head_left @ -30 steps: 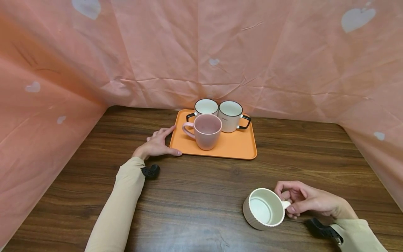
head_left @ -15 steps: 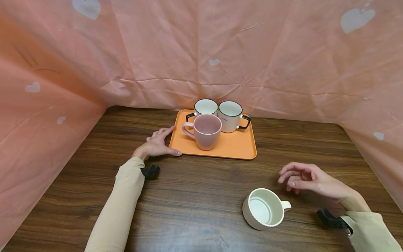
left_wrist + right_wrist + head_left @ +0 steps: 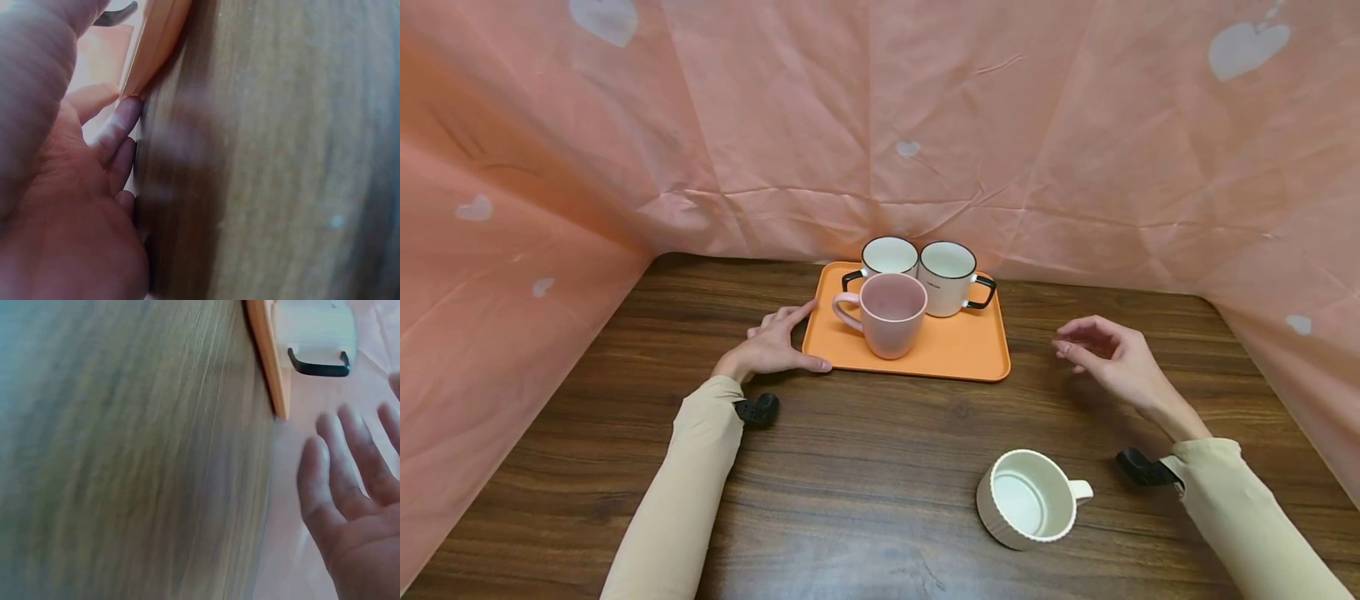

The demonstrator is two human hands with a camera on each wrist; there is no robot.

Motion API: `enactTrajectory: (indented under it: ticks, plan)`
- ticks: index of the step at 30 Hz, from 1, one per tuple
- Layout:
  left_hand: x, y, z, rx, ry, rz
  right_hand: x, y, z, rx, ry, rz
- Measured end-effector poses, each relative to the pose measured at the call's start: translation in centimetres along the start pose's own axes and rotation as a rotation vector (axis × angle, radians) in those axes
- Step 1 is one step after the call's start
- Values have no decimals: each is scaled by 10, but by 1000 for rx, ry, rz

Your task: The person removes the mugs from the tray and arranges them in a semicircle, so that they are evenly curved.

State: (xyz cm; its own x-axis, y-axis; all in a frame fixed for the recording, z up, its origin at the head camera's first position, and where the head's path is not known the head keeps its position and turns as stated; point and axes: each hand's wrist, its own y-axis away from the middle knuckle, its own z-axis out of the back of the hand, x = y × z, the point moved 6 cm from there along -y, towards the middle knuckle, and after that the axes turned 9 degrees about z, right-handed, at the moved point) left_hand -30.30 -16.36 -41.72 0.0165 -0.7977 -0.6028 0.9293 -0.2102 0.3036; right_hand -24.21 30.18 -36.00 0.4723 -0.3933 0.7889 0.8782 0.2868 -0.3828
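Note:
My left hand (image 3: 769, 346) rests at the left end of an orange tray (image 3: 970, 354), its fingers and thumb spread along the rim; the left wrist view has fingertips against the tray's edge (image 3: 156, 47). On the tray stand a pink mug (image 3: 892, 321) in front and two white mugs with black rims and handles behind, one at left (image 3: 891, 252), one at right (image 3: 943, 287). Right of the tray hovers my right hand (image 3: 1112, 358), holding nothing, fingers loosely bent. A cream ribbed cup (image 3: 1026, 500) stands upright on the table nearer me, handle to the right.
The dark wooden table (image 3: 865, 467) runs back to a pink cloth (image 3: 790, 125) with heart shapes, which hangs behind and at both sides. Black wrist cameras sit on the left wrist (image 3: 758, 410) and right wrist (image 3: 1146, 468).
My right hand has let go of the cream cup's handle and moved away from me, up beside the tray's right side. The cup stays in place. My left hand has not moved.

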Motion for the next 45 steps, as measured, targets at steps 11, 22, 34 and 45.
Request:
enactTrajectory:
  ticks: [11, 22, 34, 45]
  plan:
    - [0, 1, 0, 0, 2, 3, -5, -35, -7, -123, 26, -34]
    - [-1, 1, 1, -4, 5, 0, -8, -52, -12, -142, 25, -35]
    - [-1, 2, 0, 0, 3, 5, -19, -70, -26, -152, 24, -62]
    - [-1, 1, -1, 2, -1, 7, -21, -89, -42, -133, -26, -64]
